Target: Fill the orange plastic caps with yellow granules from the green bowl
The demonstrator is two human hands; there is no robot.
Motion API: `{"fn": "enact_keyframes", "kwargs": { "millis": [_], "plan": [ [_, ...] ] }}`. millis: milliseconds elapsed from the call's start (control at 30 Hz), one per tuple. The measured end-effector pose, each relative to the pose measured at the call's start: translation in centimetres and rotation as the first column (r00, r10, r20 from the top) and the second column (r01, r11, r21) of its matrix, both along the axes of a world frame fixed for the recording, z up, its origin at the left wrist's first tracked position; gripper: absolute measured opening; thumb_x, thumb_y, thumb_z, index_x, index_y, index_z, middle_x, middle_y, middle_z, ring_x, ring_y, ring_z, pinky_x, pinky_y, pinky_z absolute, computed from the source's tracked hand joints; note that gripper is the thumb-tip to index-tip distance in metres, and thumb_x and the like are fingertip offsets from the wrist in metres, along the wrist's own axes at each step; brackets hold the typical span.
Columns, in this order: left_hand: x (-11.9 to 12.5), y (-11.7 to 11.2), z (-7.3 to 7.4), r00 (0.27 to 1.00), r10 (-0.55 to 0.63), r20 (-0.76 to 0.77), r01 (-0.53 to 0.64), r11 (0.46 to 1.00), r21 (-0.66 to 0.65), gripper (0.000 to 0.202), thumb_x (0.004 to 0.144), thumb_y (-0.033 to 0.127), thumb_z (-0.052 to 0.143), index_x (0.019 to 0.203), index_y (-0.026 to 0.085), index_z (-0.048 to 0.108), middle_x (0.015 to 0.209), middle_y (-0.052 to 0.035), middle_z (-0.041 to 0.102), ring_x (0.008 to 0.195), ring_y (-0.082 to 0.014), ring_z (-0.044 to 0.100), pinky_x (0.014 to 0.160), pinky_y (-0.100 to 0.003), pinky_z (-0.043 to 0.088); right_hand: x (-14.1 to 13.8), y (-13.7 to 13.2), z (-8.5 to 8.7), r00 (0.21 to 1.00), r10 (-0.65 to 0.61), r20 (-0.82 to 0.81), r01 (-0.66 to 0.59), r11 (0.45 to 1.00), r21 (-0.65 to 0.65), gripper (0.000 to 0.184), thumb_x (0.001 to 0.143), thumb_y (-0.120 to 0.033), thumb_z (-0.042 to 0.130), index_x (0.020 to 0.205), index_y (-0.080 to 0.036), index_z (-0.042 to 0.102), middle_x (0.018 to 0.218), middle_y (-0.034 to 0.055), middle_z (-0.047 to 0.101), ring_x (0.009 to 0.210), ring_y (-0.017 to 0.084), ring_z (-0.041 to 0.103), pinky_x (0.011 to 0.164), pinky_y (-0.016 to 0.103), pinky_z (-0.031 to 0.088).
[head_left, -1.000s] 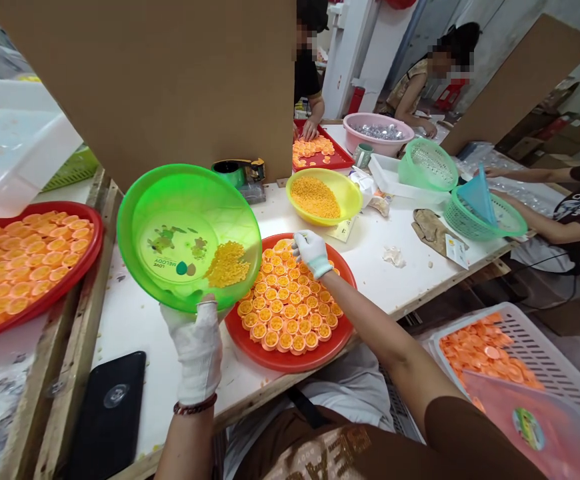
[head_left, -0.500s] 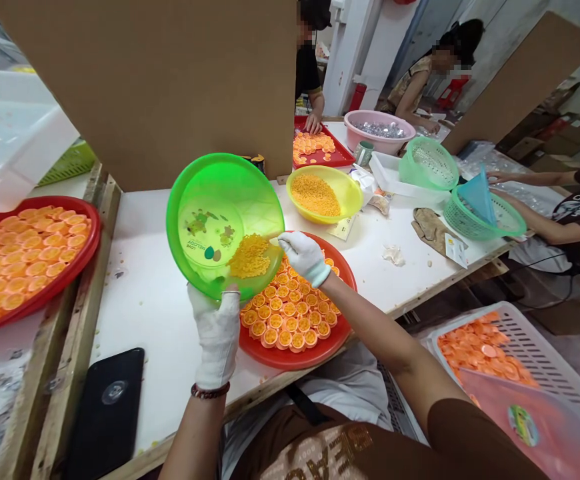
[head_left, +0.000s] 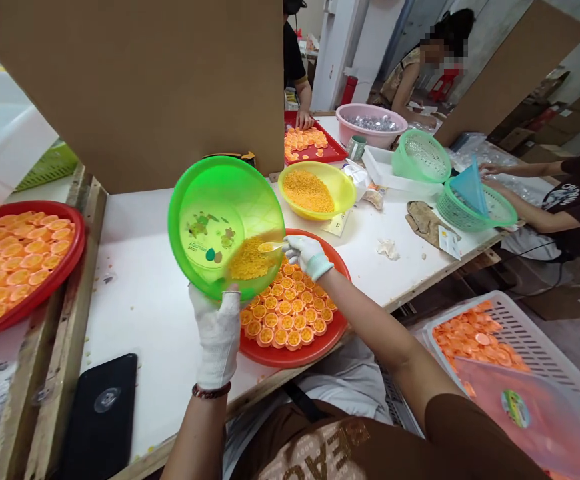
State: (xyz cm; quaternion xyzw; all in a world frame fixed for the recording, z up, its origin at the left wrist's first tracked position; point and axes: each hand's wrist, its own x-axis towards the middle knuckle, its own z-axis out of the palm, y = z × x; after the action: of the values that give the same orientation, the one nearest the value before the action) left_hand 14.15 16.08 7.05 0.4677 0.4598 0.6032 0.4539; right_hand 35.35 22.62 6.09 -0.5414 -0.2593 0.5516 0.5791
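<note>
My left hand [head_left: 216,330], in a white glove, grips the lower rim of a green basin [head_left: 225,170] and holds it tilted above the table. Small yellow pellets [head_left: 247,261] are heaped at the basin's lower right side. Gloved too, my right hand [head_left: 306,255] pinches a small pale spoon [head_left: 269,247]. The spoon is over the pellets, with yellow pellets in its bowl. Under both, a round red tray [head_left: 337,330] carries many small orange cups [head_left: 286,322] with yellow pellets in them. The basin hides the tray's left part.
A yellow bowl of pellets [head_left: 347,193] stands behind the tray. A black phone [head_left: 101,413] lies at left, near another red tray [head_left: 73,267] of orange pieces. A cardboard panel [head_left: 170,87] rises behind. Co-workers sit beyond the baskets [head_left: 475,217]. A white crate [head_left: 535,333] stands at lower right.
My right hand has drawn the spoon slightly right and turned it, and its bowl now shows yellow pellets. My left hand keeps the basin tilted. The view has shifted a little.
</note>
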Motion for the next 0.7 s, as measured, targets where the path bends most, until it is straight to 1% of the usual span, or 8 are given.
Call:
{"fn": "enact_keyframes", "kwargs": {
  "millis": [133, 267, 333, 400, 467, 533, 633, 700],
  "plan": [
    [-1.2, -0.1, 0.7, 0.995, 0.062, 0.083, -0.058, 0.997, -0.053, 0.068, 0.082, 0.030, 0.074, 0.144, 0.026, 0.046, 0.153, -0.0130, 0.050, 0.132, -0.0327, 0.059, 0.103, -0.055, 0.057, 2.7, 0.4, 0.0, 0.982, -0.130, 0.139, 0.125, 0.991, 0.042, 0.011, 0.093, -0.026, 0.062, 0.088, -0.017, 0.061, 0.068, -0.0019, 0.062, 0.052, 0.006, 0.053, 0.043, 0.016, 0.041],
    [-2.0, 0.1, 0.9, 0.990, 0.118, 0.080, -0.112, 0.991, -0.077, 0.072, 0.080, 0.029, 0.075, 0.145, 0.027, 0.044, 0.157, -0.0130, 0.047, 0.134, -0.0354, 0.057, 0.098, -0.056, 0.060, 3.5, 0.8, -0.7, 0.928, -0.191, 0.320, 0.176, 0.981, 0.075, 0.007, 0.092, -0.024, 0.061, 0.090, -0.018, 0.063, 0.068, -0.0035, 0.061, 0.052, 0.009, 0.055, 0.044, 0.019, 0.041],
    [-2.2, 0.2, 0.8, 0.989, 0.130, 0.071, -0.125, 0.990, -0.068, 0.073, 0.079, 0.029, 0.076, 0.145, 0.026, 0.045, 0.156, -0.0129, 0.048, 0.134, -0.0351, 0.057, 0.099, -0.056, 0.060, 3.4, 0.7, -1.1, 0.875, -0.163, 0.457, 0.121, 0.985, 0.120, 0.007, 0.091, -0.025, 0.062, 0.089, -0.020, 0.066, 0.070, -0.0031, 0.062, 0.057, 0.010, 0.058, 0.051, 0.021, 0.045],
    [-2.3, 0.2, 0.6, 0.989, 0.131, 0.061, -0.128, 0.990, -0.063, 0.072, 0.078, 0.029, 0.076, 0.144, 0.027, 0.046, 0.156, -0.0124, 0.049, 0.133, -0.0346, 0.058, 0.097, -0.055, 0.061, 3.4, 0.4, -1.1, 0.763, -0.124, 0.634, -0.008, 0.979, 0.202, 0.006, 0.089, -0.025, 0.064, 0.087, -0.021, 0.068, 0.077, -0.0006, 0.066, 0.069, 0.014, 0.062, 0.066, 0.025, 0.051],
    [-2.3, 0.2, 0.5, 0.991, 0.120, 0.057, -0.116, 0.991, -0.064, 0.071, 0.079, 0.030, 0.076, 0.144, 0.028, 0.046, 0.155, -0.0126, 0.049, 0.132, -0.0348, 0.058, 0.093, -0.054, 0.063, 3.5, 0.0, -0.8, 0.641, -0.114, 0.759, -0.155, 0.950, 0.273, 0.007, 0.089, -0.026, 0.065, 0.087, -0.023, 0.070, 0.087, 0.0027, 0.070, 0.084, 0.018, 0.064, 0.084, 0.031, 0.052],
    [-2.1, 0.2, 0.5, 0.992, 0.107, 0.068, -0.102, 0.993, -0.064, 0.071, 0.080, 0.030, 0.076, 0.144, 0.027, 0.046, 0.154, -0.0133, 0.050, 0.131, -0.0352, 0.059, 0.088, -0.052, 0.065, 3.4, -0.5, 0.0, 0.568, -0.146, 0.810, -0.245, 0.910, 0.335, 0.011, 0.093, -0.030, 0.062, 0.091, -0.024, 0.072, 0.096, 0.0056, 0.072, 0.093, 0.021, 0.063, 0.094, 0.034, 0.049],
    [-1.6, 0.2, 0.5, 0.994, 0.091, 0.059, -0.089, 0.995, -0.039, 0.069, 0.082, 0.031, 0.075, 0.145, 0.026, 0.045, 0.152, -0.0137, 0.052, 0.130, -0.0336, 0.060, 0.090, -0.052, 0.064, 2.3, -0.9, 1.1, 0.556, -0.214, 0.803, -0.240, 0.884, 0.401, 0.020, 0.099, -0.036, 0.055, 0.098, -0.023, 0.071, 0.098, 0.0067, 0.071, 0.095, 0.021, 0.062, 0.095, 0.035, 0.049],
    [-1.0, 0.3, 0.5, 0.997, 0.069, 0.045, -0.068, 0.998, -0.016, 0.068, 0.083, 0.030, 0.073, 0.145, 0.025, 0.046, 0.150, -0.0135, 0.054, 0.129, -0.0318, 0.061, 0.096, -0.051, 0.062, 0.9, -0.9, 1.6, 0.564, -0.186, 0.805, -0.244, 0.893, 0.378, 0.021, 0.100, -0.036, 0.053, 0.094, -0.023, 0.069, 0.092, 0.0047, 0.070, 0.090, 0.019, 0.062, 0.091, 0.033, 0.049]
  ]
}}
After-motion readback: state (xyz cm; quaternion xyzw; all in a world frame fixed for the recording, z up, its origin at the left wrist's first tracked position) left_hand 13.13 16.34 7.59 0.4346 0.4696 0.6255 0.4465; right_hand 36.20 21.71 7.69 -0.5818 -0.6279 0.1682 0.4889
